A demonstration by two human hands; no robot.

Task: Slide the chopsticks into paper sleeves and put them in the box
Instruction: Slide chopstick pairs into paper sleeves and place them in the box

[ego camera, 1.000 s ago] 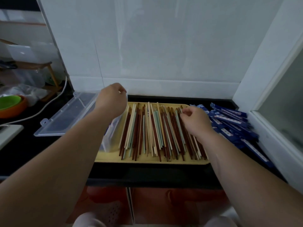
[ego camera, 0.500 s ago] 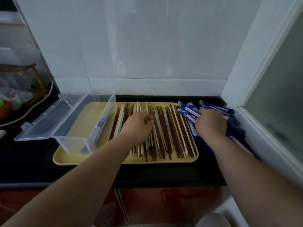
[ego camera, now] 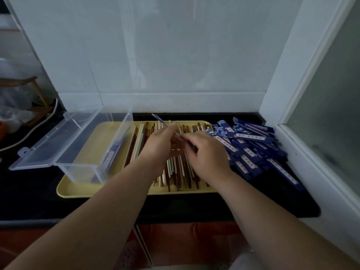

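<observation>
1. Meeting over the tray, the right grip (ego camera: pixel 206 152) and the left grip (ego camera: pixel 161 143) now sit just beside each other. Half a second ago they were well apart, the right on the sleeve pile and the left on the loose chopsticks.
2. The right grip is clenched round one blue paper sleeve (ego camera: pixel 161 121), lifted off the pile since then. Its free end sticks up past the left fingertips toward the wall.
3. The left grip has its fingers curled against that sleeve. Motion blur hides whether it pinches a chopstick pair or only the paper, so I cannot tell.
4. Fetching looks finished, and the sliding-in step is probably about to start.
5. Under both grips the loose chopsticks (ego camera: pixel 175 172) lie side by side on the yellow tray (ego camera: pixel 78 190), brown and pale ones mixed, with many still bare.
6. The sleeve pile (ego camera: pixel 253 149) lies just right of the tray on the dark surface (ego camera: pixel 29 201).
7. The clear box (ego camera: pixel 93 145) stands on the tray's left end with its lid (ego camera: pixel 44 145) swung open. It seems to hold one sleeved pair (ego camera: pixel 113 152) against its right wall, so the task is likely at an early stage.
</observation>
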